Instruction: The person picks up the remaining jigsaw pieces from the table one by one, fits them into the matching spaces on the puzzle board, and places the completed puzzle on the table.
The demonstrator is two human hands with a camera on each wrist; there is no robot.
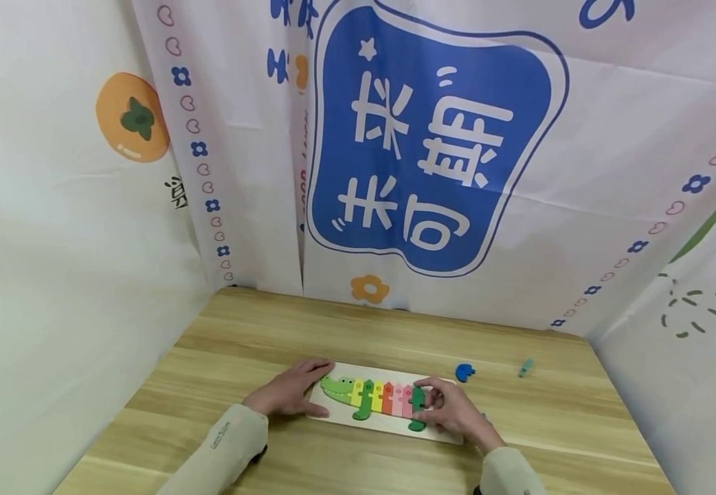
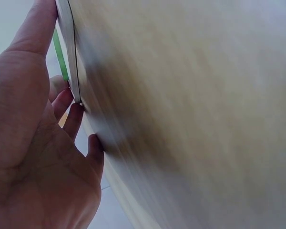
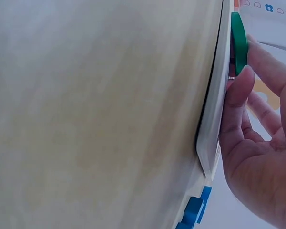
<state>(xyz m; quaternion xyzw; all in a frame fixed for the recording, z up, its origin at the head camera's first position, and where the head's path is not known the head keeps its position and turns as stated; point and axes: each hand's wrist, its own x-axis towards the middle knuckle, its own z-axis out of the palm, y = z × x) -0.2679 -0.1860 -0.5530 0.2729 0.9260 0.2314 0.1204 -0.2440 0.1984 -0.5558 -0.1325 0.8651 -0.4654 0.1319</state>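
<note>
A wooden crocodile puzzle board (image 1: 385, 426) lies on the table, with a light green head piece (image 1: 337, 389) at its left end. Yellow, green, orange and pink numbered pieces follow in a row. My left hand (image 1: 290, 389) spans the board's left end, thumb at the near corner and fingers at the far one. In the left wrist view its fingers reach to the board's edge and the tabletop. With thumb and index finger, my right hand (image 1: 453, 410) pinches a dark green puzzle piece (image 3: 238, 45) with a leg, beside the last pink piece. The board's right end is partly hidden beneath this hand.
A blue puzzle piece (image 1: 465, 372) lies beyond the board's far right corner. Farther right is a small teal piece (image 1: 526, 368). More blue pieces (image 3: 193, 210) show past the board's end in the right wrist view. Printed cloth (image 1: 259, 206) hangs behind and beside the table.
</note>
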